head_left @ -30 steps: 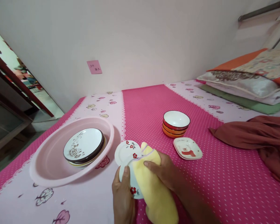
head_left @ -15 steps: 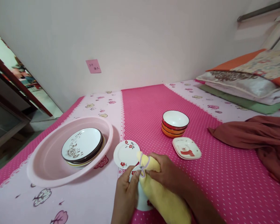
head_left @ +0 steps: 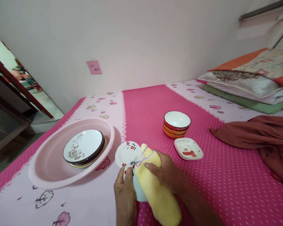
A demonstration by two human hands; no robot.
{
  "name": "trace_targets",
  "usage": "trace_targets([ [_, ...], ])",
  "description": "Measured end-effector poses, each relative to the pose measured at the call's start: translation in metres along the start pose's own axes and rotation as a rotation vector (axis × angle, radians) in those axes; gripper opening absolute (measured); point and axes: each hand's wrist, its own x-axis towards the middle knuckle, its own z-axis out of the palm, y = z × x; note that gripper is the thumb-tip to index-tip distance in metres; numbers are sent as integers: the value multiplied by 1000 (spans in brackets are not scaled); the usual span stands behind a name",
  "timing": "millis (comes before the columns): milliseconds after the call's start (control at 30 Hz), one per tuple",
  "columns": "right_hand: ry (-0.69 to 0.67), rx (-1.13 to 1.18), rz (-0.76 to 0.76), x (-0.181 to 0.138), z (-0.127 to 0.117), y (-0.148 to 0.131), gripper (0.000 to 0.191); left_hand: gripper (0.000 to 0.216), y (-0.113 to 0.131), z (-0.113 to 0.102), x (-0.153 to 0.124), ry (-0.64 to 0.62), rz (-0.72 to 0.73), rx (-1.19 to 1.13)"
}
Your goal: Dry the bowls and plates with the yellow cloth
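My left hand point(head_left: 125, 191) grips the left edge of a small white plate point(head_left: 139, 188) with red flowers, thumb on its face. In my right hand point(head_left: 163, 171) is a yellow cloth point(head_left: 153, 191) with a purple edge, pressed against the plate's right side and hiding much of it. The cloth hangs down toward me. Just beyond, a second white flowered plate point(head_left: 126, 152) lies flat on the pink bedspread, partly covered by the held plate and the cloth.
Left stands a pink basin point(head_left: 49, 150) holding stacked plates point(head_left: 85, 144). Several stacked bowls point(head_left: 177, 121) and square dishes point(head_left: 188, 148) sit to the right. Farther right are a reddish-brown garment point(head_left: 250, 135) and piled cushions point(head_left: 247, 81). A wall point(head_left: 143, 47) rises behind.
My left hand has shifted slightly left and turned the held plate. The cloth in my right hand has slid along the plate and spread open more.
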Motion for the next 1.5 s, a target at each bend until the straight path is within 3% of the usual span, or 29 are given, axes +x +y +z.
trace_targets([
  [233, 59, 177, 58, 1, 9, 4, 36, 56, -9, 0, 3, 69, -30, -181],
  [333, 56, 50, 43, 1, -4, 3, 31, 56, -4, -1, 3, -47, -62, -117],
  [500, -101, -138, -30, -3, -21, -4, 17, 50, 7, -5, 5, -286, 5, 229],
  [567, -104, -78, -6, -3, -20, -6, 21, 53, 8, -6, 5, -251, 52, 260],
  [767, -32, 178, 76, -1, -2, -5, 37, 65, 5, -3, 1, 35, 19, 81],
  [1033, -56, 403, 142, -7, 31, 2, 45, 46, 17, 2, -7, 309, 105, 120],
  [1167, -70, 433, 144, -8, 31, 0, 51, 51, 20, -1, -7, 289, 127, 151],
  [1367, -201, 300, 108, -6, 0, -10, 40, 57, 30, 1, -7, 35, 72, 158],
  [1500, -203, 292, 119, -7, -1, -12, 40, 53, 28, 0, -8, 139, 79, 150],
])
